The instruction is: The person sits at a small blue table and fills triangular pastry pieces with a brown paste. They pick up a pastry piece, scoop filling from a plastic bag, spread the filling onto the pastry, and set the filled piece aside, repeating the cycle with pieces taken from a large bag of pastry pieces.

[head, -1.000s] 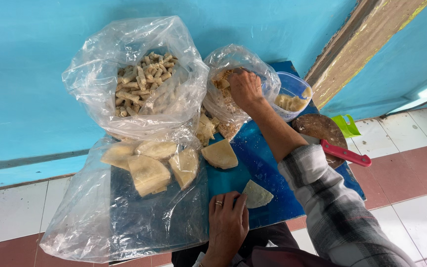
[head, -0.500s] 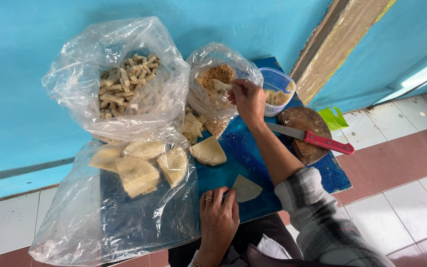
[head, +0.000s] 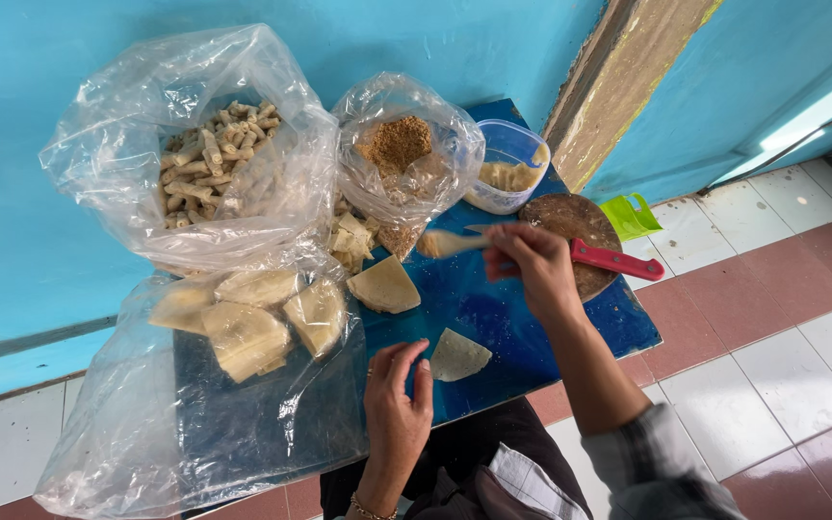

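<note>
The right hand [head: 530,262] pinches a small spoon [head: 447,243] loaded with filling above the blue tabletop [head: 493,318], while the left hand [head: 395,393], its grip spread, rests fingertips beside a folded wrapper [head: 457,356] lying flat near the front edge — the step likely goes best with the spoon kept level and the wrapper pinned so it cannot slide. Behind, a clear bag [head: 195,164] holds finished rolls, a smaller bag [head: 402,154] brown crumbs, a plastic tub [head: 509,173] pale filling — and a flat bag [head: 233,318] more wrappers.
</note>
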Demonstrator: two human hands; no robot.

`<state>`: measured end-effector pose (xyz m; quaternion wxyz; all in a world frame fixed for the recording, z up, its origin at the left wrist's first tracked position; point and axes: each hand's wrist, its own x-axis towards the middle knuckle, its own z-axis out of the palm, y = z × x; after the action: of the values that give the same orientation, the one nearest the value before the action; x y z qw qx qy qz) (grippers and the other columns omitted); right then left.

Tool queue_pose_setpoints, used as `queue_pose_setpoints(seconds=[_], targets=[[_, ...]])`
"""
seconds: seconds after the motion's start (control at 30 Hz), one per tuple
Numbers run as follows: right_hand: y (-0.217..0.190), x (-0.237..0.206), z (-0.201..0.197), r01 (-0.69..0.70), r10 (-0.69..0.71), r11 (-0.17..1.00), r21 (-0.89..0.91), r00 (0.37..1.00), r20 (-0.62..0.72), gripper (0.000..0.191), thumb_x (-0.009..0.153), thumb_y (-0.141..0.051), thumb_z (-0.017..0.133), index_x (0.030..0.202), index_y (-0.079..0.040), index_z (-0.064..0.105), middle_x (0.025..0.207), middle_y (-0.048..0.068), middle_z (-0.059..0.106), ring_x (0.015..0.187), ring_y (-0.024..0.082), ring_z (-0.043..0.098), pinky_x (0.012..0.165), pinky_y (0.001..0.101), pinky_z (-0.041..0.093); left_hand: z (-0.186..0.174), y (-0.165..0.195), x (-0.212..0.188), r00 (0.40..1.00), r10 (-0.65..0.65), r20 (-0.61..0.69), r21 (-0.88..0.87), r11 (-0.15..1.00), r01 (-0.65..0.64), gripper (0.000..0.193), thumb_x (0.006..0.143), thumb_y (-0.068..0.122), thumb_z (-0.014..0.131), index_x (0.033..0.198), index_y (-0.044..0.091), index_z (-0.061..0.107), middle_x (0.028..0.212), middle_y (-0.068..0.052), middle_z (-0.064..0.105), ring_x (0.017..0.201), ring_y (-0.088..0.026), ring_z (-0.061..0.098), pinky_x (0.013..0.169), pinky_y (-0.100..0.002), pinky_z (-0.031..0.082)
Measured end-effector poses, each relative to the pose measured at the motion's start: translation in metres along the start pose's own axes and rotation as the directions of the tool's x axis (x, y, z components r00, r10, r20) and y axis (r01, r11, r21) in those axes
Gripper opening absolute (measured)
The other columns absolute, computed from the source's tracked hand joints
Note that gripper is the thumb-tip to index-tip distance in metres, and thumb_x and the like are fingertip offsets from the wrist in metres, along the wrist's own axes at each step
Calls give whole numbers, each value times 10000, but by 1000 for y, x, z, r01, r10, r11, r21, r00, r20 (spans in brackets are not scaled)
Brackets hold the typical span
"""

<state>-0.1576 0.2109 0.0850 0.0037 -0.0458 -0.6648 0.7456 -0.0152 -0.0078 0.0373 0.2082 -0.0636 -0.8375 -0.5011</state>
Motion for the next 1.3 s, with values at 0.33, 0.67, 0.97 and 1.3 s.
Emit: queue_pose_setpoints(seconds=[0.33,0.67,0.97,1.3], targets=[[41,-86,-52,-9,74,949,-316,978,195,216,992,-166,632,1101,-18,746,844,84,742,740,125,723,640,292,614,0,6,14,986,11,169,134,990,-34,526,849,202,767,1323,50,597,1266,-140,588,1164,-326,580,949,-500,473],[49,-88,-57,259,-134,848,-462,949,287,176,949,-111,647,1074,-58,758,927,59,786,819,115,779,680,281,672,21,-3,18,983,12,182,255,965,-59,451,908,316,755,1298,124,633,1276,-81,603,1210,-282,572,1028,-529,405],[35,-90,-55,433,-251,713,-552,892,376,171,948,-86,645,1064,-61,768,892,48,774,777,128,775,653,280,650,29,-5,14,980,28,195,310,947,-89,480,865,280,770,1299,130,631,1275,-89,594,1224,-299,558,1050,-552,358],[31,-95,-52,567,-339,628,-534,816,467,170,937,-34,634,1066,-42,744,999,77,762,903,169,787,750,308,632,8,-5,8,974,29,226,280,955,-93,389,824,255,809,1173,112,716,1288,-90,593,1225,-313,542,1068,-557,334]])
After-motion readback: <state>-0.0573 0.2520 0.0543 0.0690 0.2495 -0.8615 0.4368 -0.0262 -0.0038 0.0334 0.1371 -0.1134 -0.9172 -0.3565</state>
